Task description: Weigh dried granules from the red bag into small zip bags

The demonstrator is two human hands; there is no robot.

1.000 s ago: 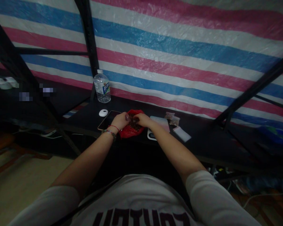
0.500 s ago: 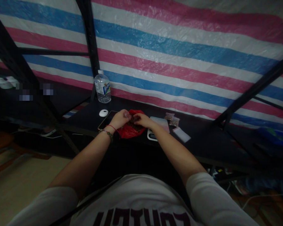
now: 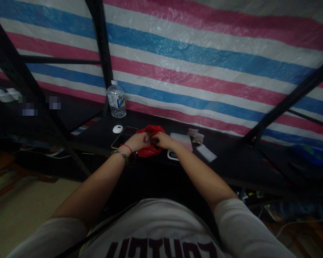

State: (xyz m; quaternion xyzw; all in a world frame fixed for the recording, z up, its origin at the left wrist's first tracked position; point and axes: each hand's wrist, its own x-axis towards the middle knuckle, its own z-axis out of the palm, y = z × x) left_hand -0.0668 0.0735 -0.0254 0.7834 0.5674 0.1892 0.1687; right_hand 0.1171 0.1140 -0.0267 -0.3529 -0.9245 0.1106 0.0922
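Where the sleeves end: I look down from afar past a white short-sleeved shirt with dark maroon lettering (image 3: 161, 222), both bare forearms reaching forward and converging.
Left wrist: a thin red cord bracelet (image 3: 129, 147) sits near a patterned, beaded-looking bracelet (image 3: 120, 153).
Left hand: I see the left hand (image 3: 138, 142) with its fingers bent round a small, crinkled, clear plastic bag (image 3: 146, 139).
Right hand: I see the right hand (image 3: 163, 140) just beside it, fingertips curled in toward dark brown loose bits; whether they pinch any, I cannot tell.
Red bag: beneath both hands a crumpled, glossy red plastic bag (image 3: 150, 152) lies open on a long, matte black tabletop (image 3: 161, 119), with brown loose bits (image 3: 151, 132) in it.
Beside the left hand: a dark-screened, pale-edged rectangular smartphone (image 3: 125, 137) lies flat, partly covered by the hand.
Beside the right hand: a flat, white-framed scale with a small dark display (image 3: 183, 140) lies partly under the forearm; farther right is a white rectangular stack (image 3: 206, 153).
Behind these: two small clear packets of brownish bits (image 3: 196, 135) lie together on the right, a smooth white rounded gadget (image 3: 117, 129) on the left.
Bottle: a clear, white-capped plastic bottle (image 3: 116, 102) stands upright by a black metal post (image 3: 104, 53).
Backdrop: a shiny plastic sheet striped red, white and blue (image 3: 191, 53) spans my view.
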